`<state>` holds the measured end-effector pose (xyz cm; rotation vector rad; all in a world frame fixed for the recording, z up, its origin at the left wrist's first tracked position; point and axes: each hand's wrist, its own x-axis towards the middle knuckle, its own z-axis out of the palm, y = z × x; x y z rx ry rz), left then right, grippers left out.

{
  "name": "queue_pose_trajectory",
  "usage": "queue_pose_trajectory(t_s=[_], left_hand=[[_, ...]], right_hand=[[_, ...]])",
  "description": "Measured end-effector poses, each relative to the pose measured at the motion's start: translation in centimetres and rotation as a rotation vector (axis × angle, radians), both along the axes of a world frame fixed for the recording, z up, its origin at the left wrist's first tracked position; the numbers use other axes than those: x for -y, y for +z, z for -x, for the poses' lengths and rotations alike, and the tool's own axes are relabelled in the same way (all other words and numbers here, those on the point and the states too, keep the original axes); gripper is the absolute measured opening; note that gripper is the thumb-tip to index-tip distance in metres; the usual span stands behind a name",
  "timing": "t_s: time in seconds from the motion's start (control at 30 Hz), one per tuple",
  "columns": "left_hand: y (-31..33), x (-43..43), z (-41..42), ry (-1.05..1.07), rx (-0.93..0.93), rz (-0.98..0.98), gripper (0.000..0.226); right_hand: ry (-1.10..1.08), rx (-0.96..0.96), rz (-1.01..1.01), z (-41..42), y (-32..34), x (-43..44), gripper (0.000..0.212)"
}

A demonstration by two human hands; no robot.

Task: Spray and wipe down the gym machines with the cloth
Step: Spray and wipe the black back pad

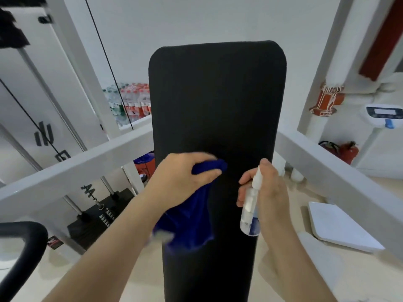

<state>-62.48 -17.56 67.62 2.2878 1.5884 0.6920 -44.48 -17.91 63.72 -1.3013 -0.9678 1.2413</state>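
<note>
Wiping the black back pad (218, 101) looks to be the step in hand.

- Left grip (185, 174): closed round a bunched end of the blue cloth (192, 216), fingers curled over the wad. The wad is pressed to the pad's lower middle. The rest of the cloth hangs loose below the wrist, in front of the pad.
- Right grip (268, 192): wrapped round the clear spray bottle (250, 210), which is held upright with its white nozzle on top. A fingertip sits at the nozzle head. Cannot tell whether it is pressing, or which way the nozzle faces.
- Bottle and cloth are near each other but apart. The bottle is just beside the pad's right edge.

Doing it well, as a judgement:
- Spread the wad flatter so more cloth meets the pad, since a tight bunch cleans only a narrow stripe.
- Work in long overlapping passes from the rounded top edge down. The whole upper half lies well above the cloth.
- Take in the side edges too.
- Mist the pad itself, not the white frame bar (76, 171) beside it.
- Keep the bottle clear of the wiping path.
- Watch that the hanging tail does not snag.
</note>
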Motion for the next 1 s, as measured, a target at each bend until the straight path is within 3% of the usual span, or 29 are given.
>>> queue_pose_trajectory(t_s=[0.1,0.17,0.23,0.33,0.47,0.63,0.7,0.8,0.93,1.0], left_hand=[[2.4,-0.9,-1.3,0.076,0.272,-0.260,0.049],[3.9,-2.8,-2.2,0.131,0.416,-0.463,0.050],[4.4,-5.0,-2.8,0.216,0.370,-0.678,0.039],[1.8,-6.8,-4.1,0.395,0.081,-0.850,0.021],[-4.2,-5.0,-6.5,0.358,-0.011,-0.752,0.042],[-8.1,-1.9,-6.5,0.387,0.194,-0.488,0.062],[-8.4,-0.9,-6.1,0.306,0.180,-0.430,0.065],[-6.6,-0.7,-4.4,0.086,0.004,-0.523,0.065],[-0.7,-4.3,-4.8,0.199,0.062,-0.663,0.058],[-1.0,-5.2,-6.7,0.212,0.065,-0.713,0.052]], right_hand=[[-0.036,-0.007,0.005,-0.4,0.3,0.1,0.054],[-0.044,-0.023,0.004,-0.6,0.4,0.1,0.054],[-0.046,-0.020,0.014,-0.8,0.4,0.1,0.053],[-0.065,-0.022,0.016,-1.4,0.3,-0.4,0.055],[-0.067,-0.060,0.004,-2.2,-0.2,-0.7,0.057],[-0.053,-0.077,0.035,-2.7,-1.3,-0.9,0.059],[-0.042,-0.080,0.056,-2.7,-1.2,-0.7,0.059],[-0.028,-0.106,0.023,-3.0,-0.4,-0.8,0.058],[-0.025,-0.043,0.024,-3.8,0.7,-1.8,0.062],[-0.052,-0.037,0.027,-3.8,0.6,-1.8,0.062]])
